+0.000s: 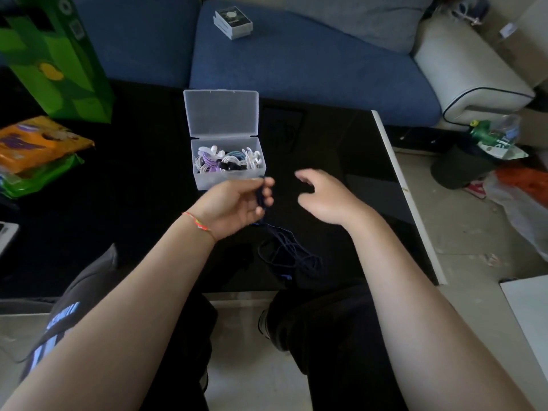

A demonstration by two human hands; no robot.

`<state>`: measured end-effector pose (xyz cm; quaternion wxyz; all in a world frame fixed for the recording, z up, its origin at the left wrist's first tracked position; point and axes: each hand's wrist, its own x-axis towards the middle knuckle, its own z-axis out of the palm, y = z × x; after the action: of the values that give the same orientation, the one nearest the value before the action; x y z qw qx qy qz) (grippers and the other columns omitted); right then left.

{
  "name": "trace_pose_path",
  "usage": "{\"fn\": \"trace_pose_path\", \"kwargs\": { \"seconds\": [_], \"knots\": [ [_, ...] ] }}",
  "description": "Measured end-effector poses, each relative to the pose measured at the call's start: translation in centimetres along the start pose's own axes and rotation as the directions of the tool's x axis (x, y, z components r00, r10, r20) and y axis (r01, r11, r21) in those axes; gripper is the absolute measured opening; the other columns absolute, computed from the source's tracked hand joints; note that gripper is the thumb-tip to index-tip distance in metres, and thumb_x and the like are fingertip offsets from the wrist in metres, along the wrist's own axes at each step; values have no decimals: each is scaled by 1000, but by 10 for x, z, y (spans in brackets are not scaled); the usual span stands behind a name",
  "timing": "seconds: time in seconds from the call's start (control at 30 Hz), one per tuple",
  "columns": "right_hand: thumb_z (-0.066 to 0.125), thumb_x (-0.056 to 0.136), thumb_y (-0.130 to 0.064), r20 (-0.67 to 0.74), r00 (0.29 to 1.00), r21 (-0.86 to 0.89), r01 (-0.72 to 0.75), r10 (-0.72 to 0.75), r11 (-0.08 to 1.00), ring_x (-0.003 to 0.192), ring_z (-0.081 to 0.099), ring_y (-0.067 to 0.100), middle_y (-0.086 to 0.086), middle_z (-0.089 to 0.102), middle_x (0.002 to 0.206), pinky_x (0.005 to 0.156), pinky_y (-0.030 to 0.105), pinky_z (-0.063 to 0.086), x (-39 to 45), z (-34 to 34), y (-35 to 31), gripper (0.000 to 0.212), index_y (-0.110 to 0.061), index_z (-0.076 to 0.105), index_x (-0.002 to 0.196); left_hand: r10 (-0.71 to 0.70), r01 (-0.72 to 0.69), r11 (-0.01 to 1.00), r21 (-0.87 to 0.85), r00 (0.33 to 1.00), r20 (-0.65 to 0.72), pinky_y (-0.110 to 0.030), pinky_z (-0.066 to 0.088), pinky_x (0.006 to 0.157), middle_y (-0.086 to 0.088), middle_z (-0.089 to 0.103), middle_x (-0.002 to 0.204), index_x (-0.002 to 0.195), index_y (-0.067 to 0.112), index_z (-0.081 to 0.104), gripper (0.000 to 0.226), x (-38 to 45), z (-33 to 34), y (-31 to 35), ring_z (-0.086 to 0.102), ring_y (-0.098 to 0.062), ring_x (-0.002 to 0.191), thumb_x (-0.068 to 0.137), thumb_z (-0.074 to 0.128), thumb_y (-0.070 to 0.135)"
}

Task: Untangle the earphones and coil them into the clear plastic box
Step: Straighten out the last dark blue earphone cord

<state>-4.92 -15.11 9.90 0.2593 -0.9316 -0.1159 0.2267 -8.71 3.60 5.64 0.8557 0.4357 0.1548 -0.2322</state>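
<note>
The clear plastic box [229,177] stands open on the black table [142,221], its lid raised at the back, with several coiled white, purple, blue and black earphones inside. My left hand [237,203] is just in front of the box and grips a bunch of dark blue earphone cable wound round its fingers. The remaining dark blue earphones [286,252] trail down from that hand into a loose tangle on the table near its front edge. My right hand [321,195] hovers beside the left, fingers loosely curled, holding nothing.
A green bag [56,60] and an orange snack packet [38,140] lie at the table's left. A blue sofa [296,63] with a small boxed item [233,22] is behind the table. Rubbish and a dark bin [462,167] sit on the floor to the right.
</note>
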Motion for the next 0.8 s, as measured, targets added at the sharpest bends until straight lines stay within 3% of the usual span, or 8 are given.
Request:
{"fn": "trace_pose_path", "kwargs": {
  "seconds": [0.1, 0.23, 0.3, 0.4, 0.5, 0.6, 0.67, 0.8],
  "knots": [
    [43, 88, 6, -56, 990, 346, 144, -133, 927, 131, 50, 7, -3, 59, 137, 110, 23, 36, 2, 6, -12, 59, -21, 54, 139, -67, 63, 997, 40, 992, 104, -15, 40, 45, 2, 53, 69, 91, 12, 63, 22, -3, 7, -4, 54, -9, 64, 100, 43, 16],
    [49, 94, -1, -34, 987, 311, 158, -155, 937, 87, 67, 9, 5, 72, 100, 79, 11, 47, 1, 12, -13, 33, -18, 67, 117, -61, 68, 997, -33, 980, 188, -15, 36, 44, 3, 46, 70, 88, 12, 60, 20, -5, 6, 1, 48, -8, 64, 99, 43, 17],
    [50, 101, -13, -37, 987, 321, 158, -154, 934, 62, 61, 8, 5, 66, 78, 65, 17, 50, 1, 12, -12, 19, -16, 69, 104, -27, 54, 989, -135, 979, 200, -15, 36, 44, 2, 45, 73, 89, 11, 63, 22, -5, 5, 3, 48, -8, 65, 97, 44, 19],
    [45, 106, -26, -27, 990, 262, 142, -139, 955, 45, 47, 2, -1, 56, 68, 51, 20, 44, 1, 13, -13, 26, -26, 65, 90, 90, -16, 940, -341, 975, 203, -16, 40, 47, 1, 59, 86, 105, 9, 69, 29, -8, 6, 7, 60, -11, 78, 94, 45, 18],
    [44, 107, -28, 53, 988, 189, 132, -145, 973, 43, 46, -3, -5, 55, 64, 47, 12, 35, 1, 19, -16, 25, -30, 67, 99, 203, -148, 915, -376, 973, 113, -13, 47, 53, 2, 72, 103, 118, 12, 64, 30, -7, 10, 8, 70, -13, 96, 101, 39, 14],
    [46, 105, -33, 81, 981, 147, 164, -177, 975, 49, 48, 0, -3, 57, 64, 54, 17, 38, -2, 21, -21, 30, -39, 63, 81, 271, -247, 934, -259, 961, 60, -15, 52, 61, 2, 73, 112, 120, 15, 61, 29, -5, 7, 5, 68, -13, 109, 104, 36, 14],
    [50, 103, -33, 59, 979, 136, 187, -196, 973, 55, 50, 5, -2, 57, 65, 60, 22, 40, -4, 18, -21, 31, -33, 64, 75, 276, -265, 954, -141, 959, 64, -19, 55, 68, 0, 71, 118, 121, 15, 61, 29, -4, 3, 5, 65, -15, 115, 104, 37, 14],
    [58, 98, -21, 34, 981, 140, 185, -192, 973, 55, 49, 0, -2, 58, 67, 55, 17, 40, -6, 14, -19, 17, -15, 73, 94, 272, -272, 962, -20, 961, 55, -27, 59, 71, -6, 67, 127, 124, 11, 61, 30, -2, 1, 2, 64, -18, 117, 104, 40, 9]
  ]
}}
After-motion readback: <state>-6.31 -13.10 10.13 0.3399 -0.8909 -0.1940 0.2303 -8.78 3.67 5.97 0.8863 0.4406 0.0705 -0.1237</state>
